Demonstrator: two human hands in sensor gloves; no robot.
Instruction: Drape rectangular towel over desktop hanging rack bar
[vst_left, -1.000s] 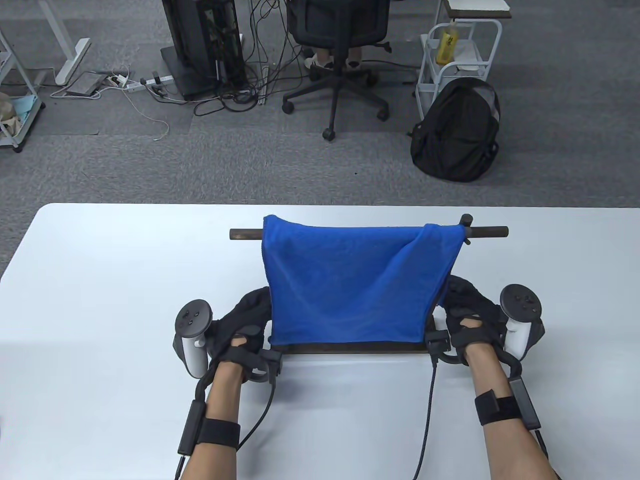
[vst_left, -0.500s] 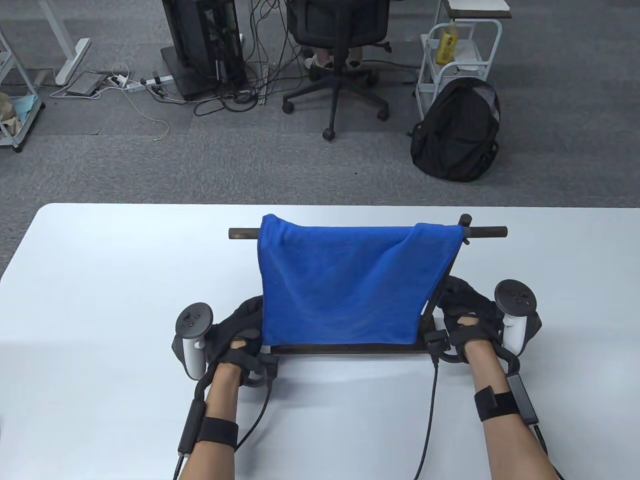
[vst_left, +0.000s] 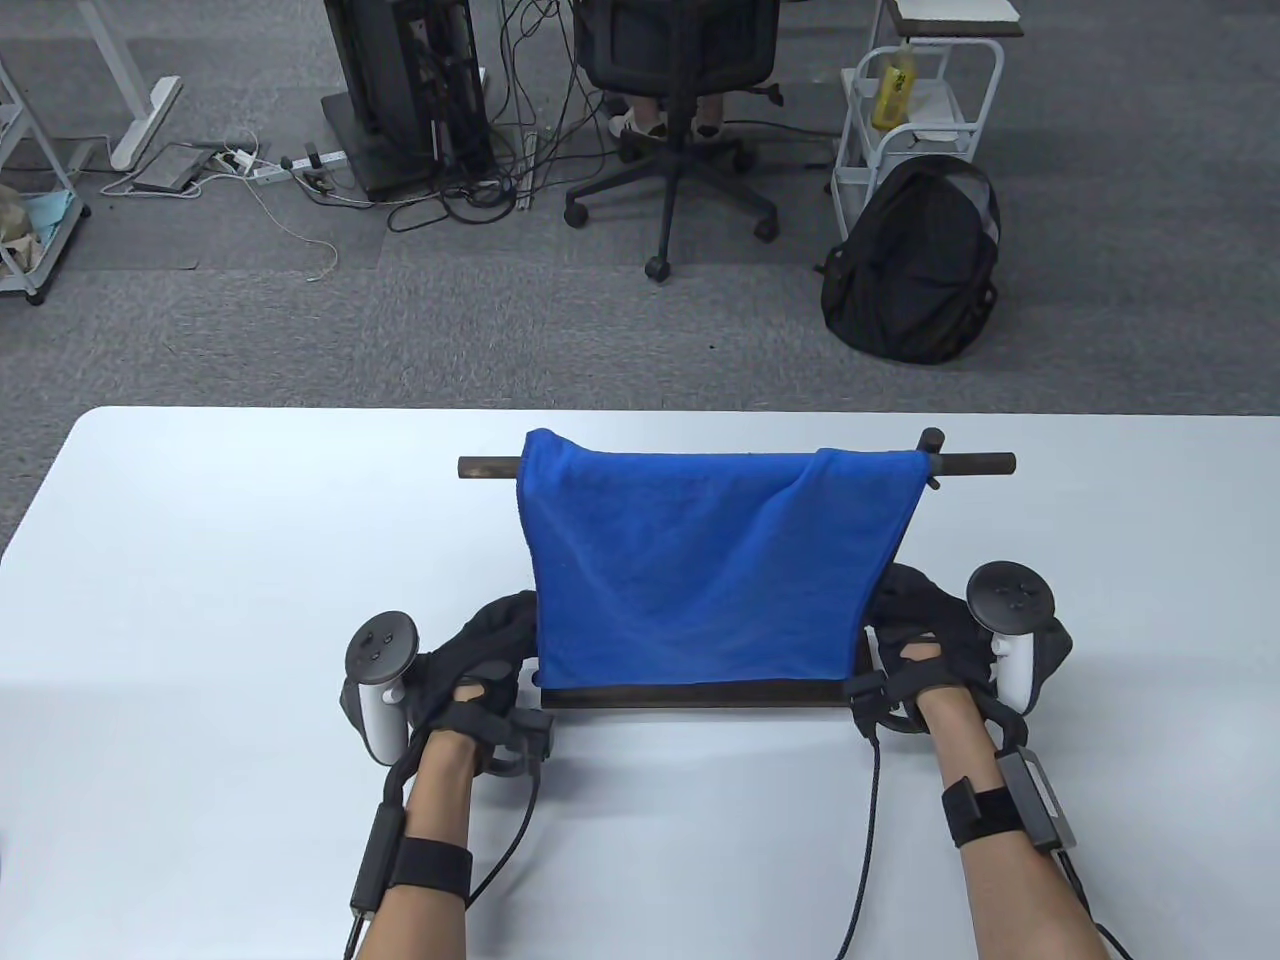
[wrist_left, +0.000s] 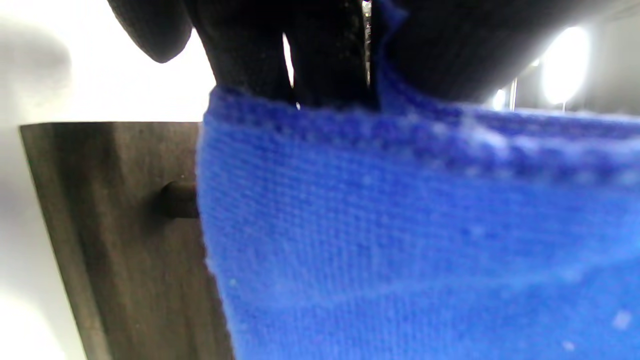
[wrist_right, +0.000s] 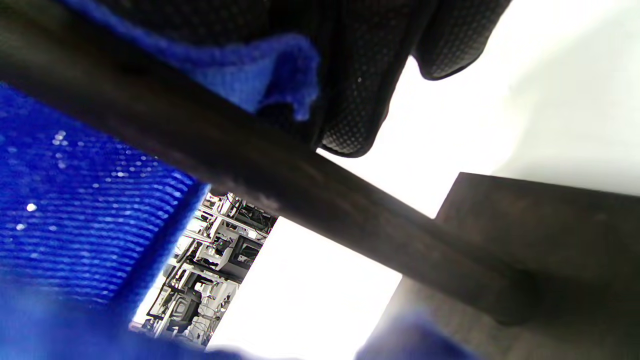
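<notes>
A blue rectangular towel (vst_left: 710, 570) hangs over the dark wooden rack bar (vst_left: 975, 464), its near half sloping down to the rack's base (vst_left: 700, 695). My left hand (vst_left: 490, 650) grips the towel's lower left corner; in the left wrist view its fingers (wrist_left: 280, 55) pinch the blue hem (wrist_left: 400, 200) above the base (wrist_left: 115, 225). My right hand (vst_left: 915, 625) grips the lower right corner; in the right wrist view its fingers (wrist_right: 360, 90) hold a blue fold (wrist_right: 265, 75) behind a dark rack post (wrist_right: 300, 185).
The rack stands mid-table on the white table (vst_left: 200, 560). Beyond the far edge are an office chair (vst_left: 680, 60), a black backpack (vst_left: 915, 265), a white cart (vst_left: 920, 90) and cables on the floor.
Both hands have drawn the towel's lower edge slightly inward and toward the base; the right hand shifted left. The fold near the towel's upper right has flattened a little.
</notes>
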